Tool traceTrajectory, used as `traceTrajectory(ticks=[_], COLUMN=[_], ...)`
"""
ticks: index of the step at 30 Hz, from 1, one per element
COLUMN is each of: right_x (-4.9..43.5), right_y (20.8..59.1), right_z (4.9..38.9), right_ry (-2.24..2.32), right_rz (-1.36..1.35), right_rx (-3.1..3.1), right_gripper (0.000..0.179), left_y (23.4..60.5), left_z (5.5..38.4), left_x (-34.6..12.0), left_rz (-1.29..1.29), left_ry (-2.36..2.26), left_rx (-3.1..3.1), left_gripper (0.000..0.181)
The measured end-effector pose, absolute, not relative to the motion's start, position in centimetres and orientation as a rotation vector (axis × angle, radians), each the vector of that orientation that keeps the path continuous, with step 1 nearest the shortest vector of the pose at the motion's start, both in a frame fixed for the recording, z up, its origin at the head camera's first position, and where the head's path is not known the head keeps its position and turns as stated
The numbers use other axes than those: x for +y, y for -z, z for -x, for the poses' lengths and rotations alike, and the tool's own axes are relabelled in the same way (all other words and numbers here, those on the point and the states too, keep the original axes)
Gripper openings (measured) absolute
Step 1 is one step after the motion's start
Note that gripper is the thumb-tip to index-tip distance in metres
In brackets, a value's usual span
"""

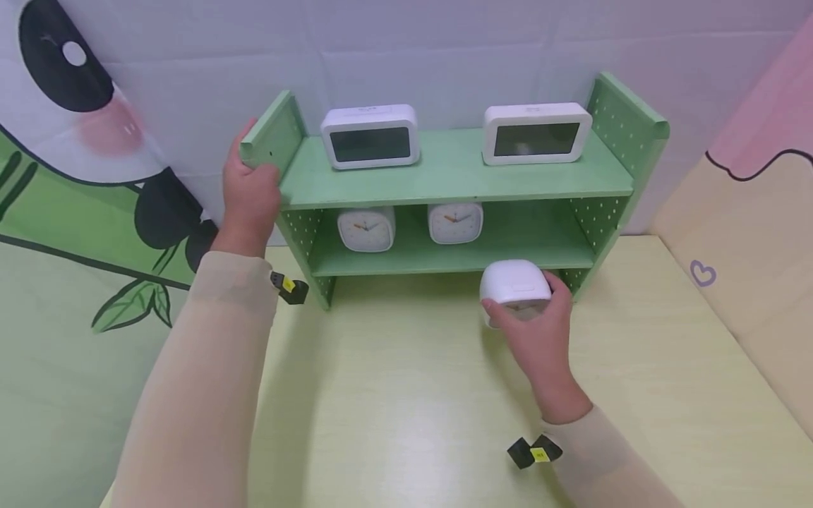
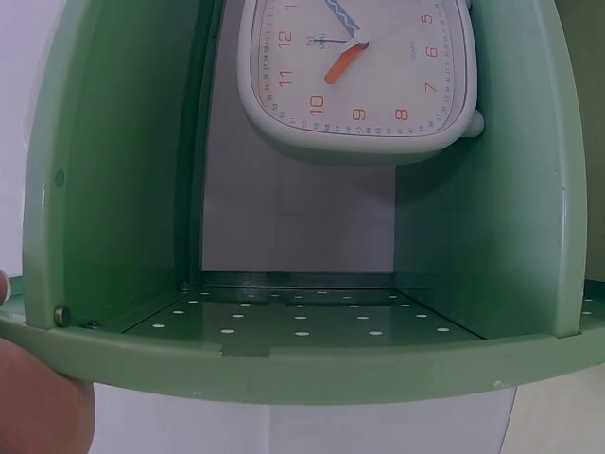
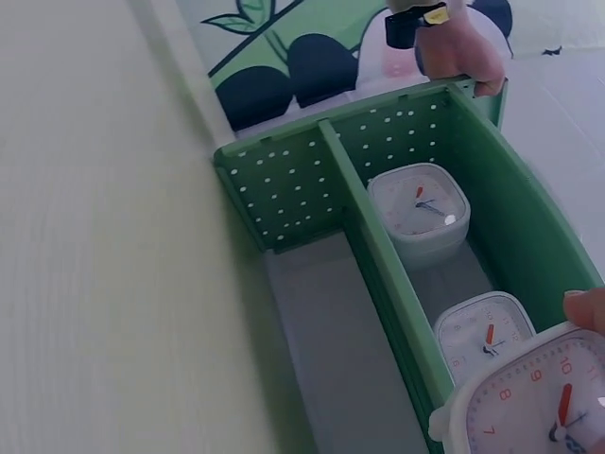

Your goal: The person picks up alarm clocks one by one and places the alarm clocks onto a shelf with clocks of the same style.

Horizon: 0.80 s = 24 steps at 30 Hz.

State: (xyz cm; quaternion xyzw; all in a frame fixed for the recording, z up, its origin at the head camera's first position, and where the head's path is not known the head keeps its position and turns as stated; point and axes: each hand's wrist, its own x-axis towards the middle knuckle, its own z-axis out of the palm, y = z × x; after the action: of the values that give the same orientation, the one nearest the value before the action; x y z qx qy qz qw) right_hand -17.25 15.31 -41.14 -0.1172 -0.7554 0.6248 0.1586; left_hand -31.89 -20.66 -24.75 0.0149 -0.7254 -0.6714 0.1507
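In the head view, my left hand [image 1: 249, 201] grips the left side panel of a green two-tier shelf [image 1: 457, 185]. My right hand [image 1: 540, 337] holds a white square alarm clock [image 1: 513, 276] by its sides, before the lower right part of the shelf. The right wrist view shows this clock's dial with an orange hand; only a bit of the right hand [image 3: 588, 310] appears there. On the lower tier stand two similar alarm clocks, a left one [image 1: 366, 230] and a middle one [image 1: 455, 223]. In the left wrist view, part of my left hand [image 2: 43, 402] touches the panel's edge.
Two white digital clocks with dark screens, a left one [image 1: 371, 144] and a right one [image 1: 536, 140], stand on the upper tier. The shelf stands on a pale wooden table [image 1: 394, 395], against a printed cloth backdrop [image 1: 444, 56].
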Motion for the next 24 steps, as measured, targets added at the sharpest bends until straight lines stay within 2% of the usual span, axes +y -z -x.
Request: traceTrajectory(ticks=[13, 24], right_x=[18.1, 19.9], right_y=[40.9, 37.8], right_z=[18.0, 19.2], right_ry=[-1.74, -1.645], right_rz=[0.149, 0.082], right_rx=[-2.364, -2.397], right_gripper=[0.101, 0.1], left_y=[24.5, 24.2], left_z=[31.7, 31.4], left_x=[-20.6, -20.3], left_rz=[-0.058, -0.066], left_ry=[1.94, 1.936], left_rx=[-2.065, -2.091], left_gripper=[0.079, 0.078])
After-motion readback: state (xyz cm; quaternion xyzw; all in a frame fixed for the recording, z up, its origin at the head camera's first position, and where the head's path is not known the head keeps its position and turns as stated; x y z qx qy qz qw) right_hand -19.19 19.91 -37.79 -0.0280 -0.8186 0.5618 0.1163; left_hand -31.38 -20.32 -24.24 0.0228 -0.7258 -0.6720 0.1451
